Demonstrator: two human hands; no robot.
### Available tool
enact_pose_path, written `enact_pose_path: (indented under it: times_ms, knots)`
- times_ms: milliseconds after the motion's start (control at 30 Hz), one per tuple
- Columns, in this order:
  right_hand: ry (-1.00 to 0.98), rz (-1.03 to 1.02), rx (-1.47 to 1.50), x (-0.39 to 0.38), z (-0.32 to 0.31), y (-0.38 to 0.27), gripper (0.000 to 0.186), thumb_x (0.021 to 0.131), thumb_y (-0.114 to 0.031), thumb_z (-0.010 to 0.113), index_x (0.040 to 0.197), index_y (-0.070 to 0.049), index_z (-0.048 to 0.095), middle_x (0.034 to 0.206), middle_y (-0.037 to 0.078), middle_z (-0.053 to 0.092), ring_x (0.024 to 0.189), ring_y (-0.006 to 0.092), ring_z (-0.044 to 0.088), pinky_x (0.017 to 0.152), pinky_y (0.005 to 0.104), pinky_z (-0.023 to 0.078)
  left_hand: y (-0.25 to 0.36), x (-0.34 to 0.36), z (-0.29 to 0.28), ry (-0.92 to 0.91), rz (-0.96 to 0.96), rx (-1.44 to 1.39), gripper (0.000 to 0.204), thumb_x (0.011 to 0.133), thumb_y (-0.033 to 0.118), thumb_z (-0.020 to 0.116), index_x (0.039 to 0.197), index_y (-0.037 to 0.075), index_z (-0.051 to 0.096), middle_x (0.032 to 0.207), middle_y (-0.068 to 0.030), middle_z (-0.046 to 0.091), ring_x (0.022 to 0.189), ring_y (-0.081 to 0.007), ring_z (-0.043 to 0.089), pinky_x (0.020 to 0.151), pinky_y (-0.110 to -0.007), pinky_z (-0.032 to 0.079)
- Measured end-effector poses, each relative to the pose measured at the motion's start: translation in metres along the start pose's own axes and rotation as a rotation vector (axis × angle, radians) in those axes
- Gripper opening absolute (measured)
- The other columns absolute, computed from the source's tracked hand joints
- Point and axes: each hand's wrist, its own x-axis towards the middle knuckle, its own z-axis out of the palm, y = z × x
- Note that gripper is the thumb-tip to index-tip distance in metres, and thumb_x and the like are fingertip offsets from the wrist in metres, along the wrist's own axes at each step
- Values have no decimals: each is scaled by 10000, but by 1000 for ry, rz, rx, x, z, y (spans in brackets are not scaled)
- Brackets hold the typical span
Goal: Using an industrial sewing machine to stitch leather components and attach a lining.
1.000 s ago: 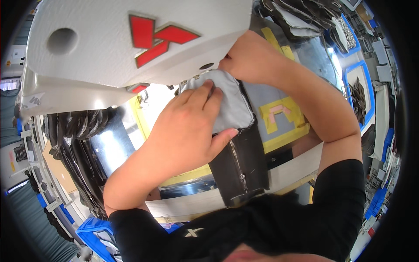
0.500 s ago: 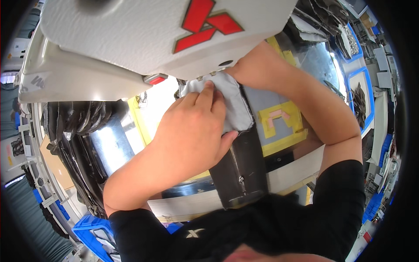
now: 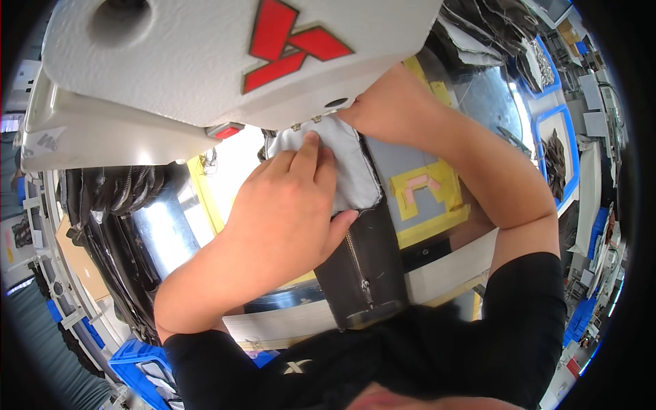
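Observation:
My left hand (image 3: 290, 198) lies open on a pale grey lining (image 3: 352, 178), fingers stretched over it and thumb out to the side at its lower edge. The lining is on a dark piece (image 3: 355, 266) with a metal zipper running down toward my body. My right hand (image 3: 384, 102) is at the lining's upper right, under the white head (image 3: 164, 68) of a sewing machine with red emblems, which hides its fingertips. The needle area under the head is hidden.
Piles of dark pieces with zippers (image 3: 113, 198) lie at the left, more (image 3: 478, 34) at upper right. Yellow tape (image 3: 430, 229) marks the worktop. Blue trays stand at right (image 3: 571, 157) and lower left (image 3: 126, 359). A pale board (image 3: 444, 280) runs along the front edge.
Compared with a second ago, my right hand sits a little lower. Since half a second ago the whole view has shifted slightly left, with both hands keeping about the same place on the work.

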Motion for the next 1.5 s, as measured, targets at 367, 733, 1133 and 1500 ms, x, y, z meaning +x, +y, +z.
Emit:
enact_pose_path:
  times_ms: [367, 733, 1133, 1500]
  knots:
    - [26, -20, -24, 4, 6, 4, 215, 804, -165, 653, 805, 31, 742, 837, 262, 719, 855, 469, 710, 784, 533, 585, 0, -2, -1, 18, 33, 37, 730, 837, 357, 826, 1321, -146, 613, 1356, -357, 612, 1076, -415, 687, 977, -439, 564]
    - [-5, 51, -32, 6, 3, 9, 209, 817, -162, 662, 845, 21, 759, 861, 251, 734, 873, 460, 720, 811, 509, 592, 2, 0, 3, -13, 35, 74, 835, 766, 388, 880, 1357, -126, 589, 1418, -328, 577, 1129, -388, 661, 991, -425, 554]
    - [-157, 177, -43, 6, -23, 7, 185, 784, -139, 668, 829, 13, 763, 843, 251, 730, 867, 446, 724, 796, 506, 587, 1, 10, 13, 59, 94, 8, 793, 762, 342, 875, 1365, -94, 601, 1429, -321, 570, 1150, -409, 638, 1027, -457, 529]
    - [-232, 276, -52, 6, -30, -2, 200, 796, -159, 680, 883, -11, 783, 889, 235, 757, 905, 433, 740, 836, 497, 596, 5, 7, 16, 81, 90, 23, 776, 773, 342, 876, 1358, -91, 608, 1438, -311, 568, 1183, -425, 632, 1056, -463, 512]
